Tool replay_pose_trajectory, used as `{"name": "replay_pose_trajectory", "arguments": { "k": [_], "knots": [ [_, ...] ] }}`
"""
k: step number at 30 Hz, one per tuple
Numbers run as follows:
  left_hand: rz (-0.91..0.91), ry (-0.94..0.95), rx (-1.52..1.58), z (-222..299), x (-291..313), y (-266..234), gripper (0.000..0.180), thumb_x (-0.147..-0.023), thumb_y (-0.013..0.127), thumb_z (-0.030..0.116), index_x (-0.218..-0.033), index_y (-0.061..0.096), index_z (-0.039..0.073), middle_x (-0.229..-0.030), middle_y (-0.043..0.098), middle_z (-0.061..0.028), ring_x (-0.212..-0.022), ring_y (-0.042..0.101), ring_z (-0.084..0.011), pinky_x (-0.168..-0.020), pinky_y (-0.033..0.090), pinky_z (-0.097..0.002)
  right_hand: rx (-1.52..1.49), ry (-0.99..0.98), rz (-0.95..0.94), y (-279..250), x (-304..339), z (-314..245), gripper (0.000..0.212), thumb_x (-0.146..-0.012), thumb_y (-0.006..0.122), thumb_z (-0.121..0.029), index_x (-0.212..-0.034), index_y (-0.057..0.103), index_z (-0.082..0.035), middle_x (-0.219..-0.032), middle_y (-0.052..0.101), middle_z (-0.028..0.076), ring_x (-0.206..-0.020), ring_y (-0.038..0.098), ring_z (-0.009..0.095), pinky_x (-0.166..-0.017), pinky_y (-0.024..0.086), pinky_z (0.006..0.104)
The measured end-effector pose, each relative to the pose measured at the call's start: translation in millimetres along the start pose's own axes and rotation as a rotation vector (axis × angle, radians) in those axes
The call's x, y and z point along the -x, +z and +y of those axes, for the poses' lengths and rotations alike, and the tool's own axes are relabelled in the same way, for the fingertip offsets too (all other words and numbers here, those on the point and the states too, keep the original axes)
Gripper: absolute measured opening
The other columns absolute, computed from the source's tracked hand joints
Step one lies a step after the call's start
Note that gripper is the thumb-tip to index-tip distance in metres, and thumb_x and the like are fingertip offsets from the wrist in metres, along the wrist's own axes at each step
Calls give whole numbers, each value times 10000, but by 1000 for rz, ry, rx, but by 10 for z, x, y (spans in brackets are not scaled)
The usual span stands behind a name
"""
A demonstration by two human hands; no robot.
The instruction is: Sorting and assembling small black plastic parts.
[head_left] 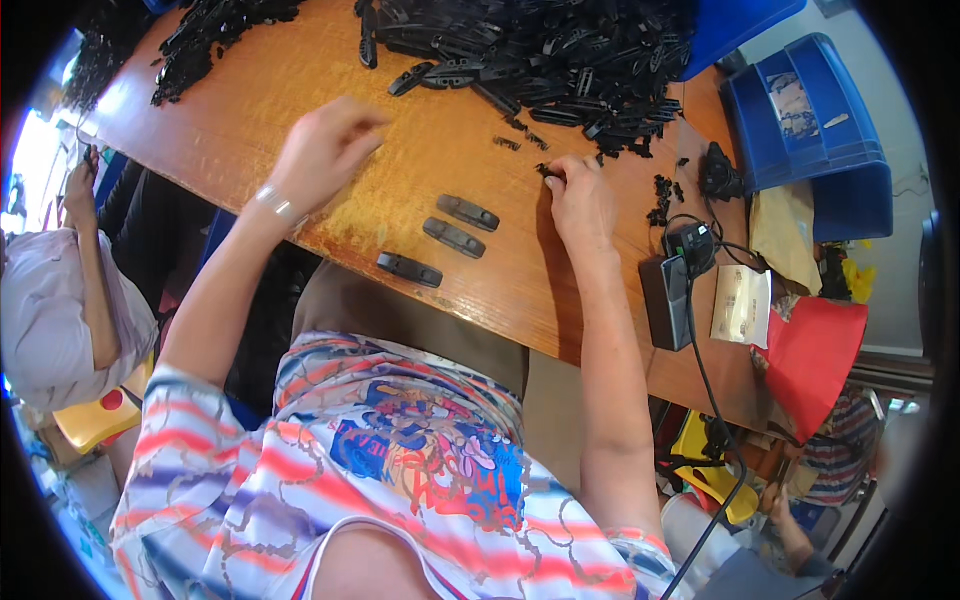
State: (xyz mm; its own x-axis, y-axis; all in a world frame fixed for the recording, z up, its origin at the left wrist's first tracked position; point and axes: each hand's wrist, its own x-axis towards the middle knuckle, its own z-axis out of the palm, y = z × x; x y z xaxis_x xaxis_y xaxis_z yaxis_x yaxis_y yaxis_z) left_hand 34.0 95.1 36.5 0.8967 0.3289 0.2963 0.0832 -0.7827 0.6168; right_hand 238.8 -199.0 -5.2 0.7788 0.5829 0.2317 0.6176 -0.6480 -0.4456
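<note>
My left hand [325,150] hangs over the worn left part of the wooden table, slightly blurred. Its thumb stands apart from the curled fingers, and I see nothing between them. At the near side of the pile, my right hand [583,208] pinches a small black plastic piece [545,171], mostly covered by the fingertips. Three oblong black plastic parts lie between my hands near the table's front edge: one farther back [468,212], one in the middle [454,237] and one nearest me [409,269]. Small black toothed pieces [507,144] lie just left of my right hand.
A big heap of black plastic parts [540,60] covers the table's far side, with another pile [210,40] far left. On the right are a black power adapter with cable [667,300], a small box [742,305] and a blue bin [800,130]. A person [70,310] sits at left.
</note>
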Motion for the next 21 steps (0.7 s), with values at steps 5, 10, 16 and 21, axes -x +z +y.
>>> {"name": "replay_pose_trajectory", "arguments": {
  "k": [5, 10, 16, 21],
  "knots": [
    [219, 202, -338, -168, -932, 765, 301, -1012, 738, 153, -1295, 736, 50, -1207, 709, -150, -1163, 692, -368, -1027, 568, -455, -42, -91, 7, 18, 117, 17, 135, -929, 789, -84, -1034, 731, -23, -1065, 734, 205, -944, 733, 421, -832, 574, 524],
    [78, 0, -330, -70, -1262, 909, 303, -984, 773, 141, -1272, 736, 56, -1229, 710, -140, -1234, 659, -350, -1068, 551, -464, -230, -32, -79, -57, 368, -153, 138, -922, 757, -26, -1050, 708, -13, -1043, 736, 207, -958, 731, 421, -835, 582, 510],
    [47, -91, -168, -65, -1213, 941, 368, -942, 842, 154, -1280, 738, 53, -1202, 719, -141, -1131, 714, -337, -1002, 573, -450, -302, -65, -58, -45, 463, -318, 186, -917, 741, -4, -1100, 714, -22, -1067, 731, 207, -981, 721, 420, -844, 583, 492],
    [-53, -274, -99, -91, -1064, 836, 418, -918, 873, 159, -1300, 744, 53, -1212, 727, -135, -1063, 745, -291, -963, 593, -436, -384, -95, -57, -117, 444, -520, 236, -956, 745, -69, -1188, 712, -43, -1103, 731, 213, -1019, 713, 430, -887, 576, 493]
  ]
}}
